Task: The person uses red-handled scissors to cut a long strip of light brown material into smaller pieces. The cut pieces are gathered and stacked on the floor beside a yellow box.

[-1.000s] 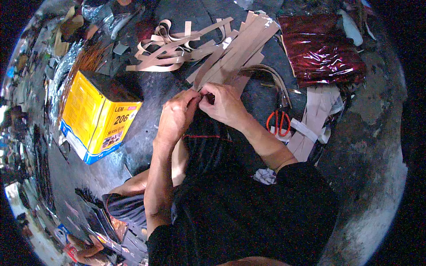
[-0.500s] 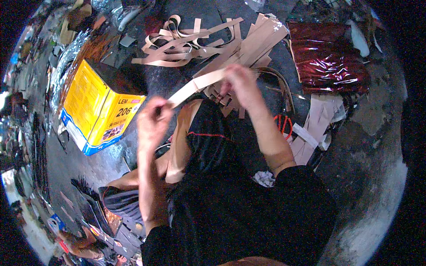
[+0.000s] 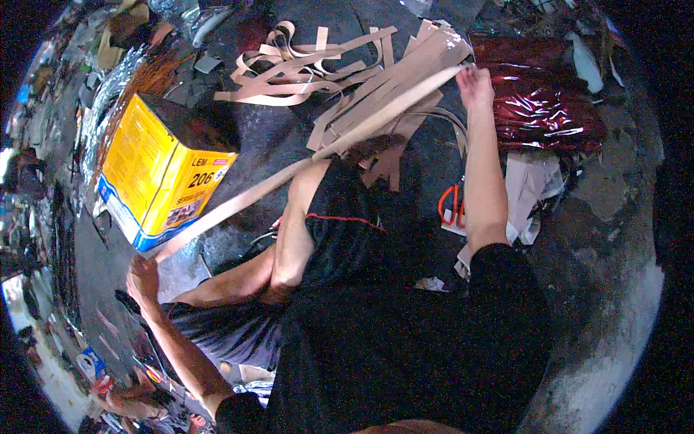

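So the person is sitting on the dark floor point(image 3: 614, 239), both arms spread wide, with one long tan strip point(image 3: 311, 163) stretched tight between them. The left hand point(image 3: 142, 278) is down at the lower left of the frame, closed around the strip's near end. The right hand point(image 3: 473, 85) is way up at the upper right, pinching the far end right where it meets the pile of tan strips point(image 3: 394, 94). The strip runs diagonally across the middle, passing just in front of the yellow box point(image 3: 155, 170) and over the person's bare knee point(image 3: 318, 177).

More strips sit in a curly, tangled heap point(image 3: 296, 61) at the top centre, touching the straighter pile to its right. A crinkly dark red foil sheet point(image 3: 542, 94) lies at the upper right, just beside the right hand. Orange-handled scissors point(image 3: 450, 206) rest on the floor right of centre, close to the right forearm, next to some pale scraps point(image 3: 528, 192). The yellow box with its blue bottom edge stands tilted at the left, and the far left edge is all clutter too blurry to make out.
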